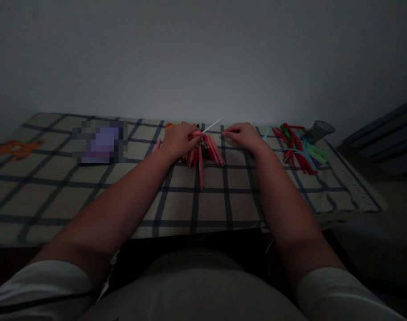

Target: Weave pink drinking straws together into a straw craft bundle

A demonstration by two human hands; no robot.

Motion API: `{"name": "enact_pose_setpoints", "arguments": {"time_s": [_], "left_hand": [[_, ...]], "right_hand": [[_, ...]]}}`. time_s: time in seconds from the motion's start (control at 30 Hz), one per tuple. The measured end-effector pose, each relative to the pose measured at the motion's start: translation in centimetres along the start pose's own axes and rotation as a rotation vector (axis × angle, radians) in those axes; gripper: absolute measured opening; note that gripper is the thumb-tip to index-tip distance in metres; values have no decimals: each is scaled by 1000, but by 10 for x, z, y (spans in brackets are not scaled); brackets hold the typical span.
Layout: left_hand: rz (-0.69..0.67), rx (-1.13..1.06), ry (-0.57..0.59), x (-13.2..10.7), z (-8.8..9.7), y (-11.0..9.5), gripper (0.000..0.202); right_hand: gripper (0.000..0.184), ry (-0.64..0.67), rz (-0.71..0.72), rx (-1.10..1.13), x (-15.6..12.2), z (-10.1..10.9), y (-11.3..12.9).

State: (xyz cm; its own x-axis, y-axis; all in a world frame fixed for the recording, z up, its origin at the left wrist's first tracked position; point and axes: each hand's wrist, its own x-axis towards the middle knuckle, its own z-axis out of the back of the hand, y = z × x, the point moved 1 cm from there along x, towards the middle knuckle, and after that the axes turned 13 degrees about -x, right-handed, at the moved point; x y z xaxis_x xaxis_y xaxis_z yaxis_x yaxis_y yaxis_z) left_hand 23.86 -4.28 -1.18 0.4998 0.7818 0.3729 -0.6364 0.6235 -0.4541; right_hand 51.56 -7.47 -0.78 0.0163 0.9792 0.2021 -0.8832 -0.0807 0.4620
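Note:
My left hand (181,139) is closed in a pinch on a thin white strip (212,125), which slants up to the right from the fingertips. Under and beside that hand lies a bundle of pink, red and black strips (216,151), one pink strip hanging lower toward me. To the right, apart from the bundle, my right hand (244,135) has its thumb and fingers pressed together. Whatever its fingertips hold, if anything, is too small and dim to tell. Part of the bundle is hidden behind my left hand.
A checked cloth (139,203) covers the table. At right lie red, green and blue strips (295,149) near a clear cup (322,128) that looks tipped. A phone-like device (101,145), blurred out, stands at left, with an orange item (18,149) beyond.

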Motion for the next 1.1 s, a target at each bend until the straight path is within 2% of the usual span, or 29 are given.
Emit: {"name": "enact_pose_setpoints", "arguments": {"time_s": [0.17,0.3,0.47,0.57,0.8,0.87,0.97,1.1], "left_hand": [[-18,-5,-6,0,0,1,32],[-38,-14,-17,0,-1,2,32],[-49,-12,9,0,-1,0,30],[-49,-5,20,0,0,0,30],[-74,20,41,2,-3,3,27],[-71,0,37,2,-4,4,28],[-66,-82,6,-1,-3,4,36],[-71,-191,-36,-5,-2,4,55]], "right_hand": [[41,-86,-44,343,-5,1,11],[41,-78,-113,460,-5,1,15],[26,-50,-160,516,-2,0,16],[25,-36,-151,526,-2,0,16],[46,-59,-126,519,-6,5,22],[48,-60,-139,518,-6,5,21],[46,-99,-155,529,-4,5,19],[55,-217,-130,497,-1,9,17]]}}
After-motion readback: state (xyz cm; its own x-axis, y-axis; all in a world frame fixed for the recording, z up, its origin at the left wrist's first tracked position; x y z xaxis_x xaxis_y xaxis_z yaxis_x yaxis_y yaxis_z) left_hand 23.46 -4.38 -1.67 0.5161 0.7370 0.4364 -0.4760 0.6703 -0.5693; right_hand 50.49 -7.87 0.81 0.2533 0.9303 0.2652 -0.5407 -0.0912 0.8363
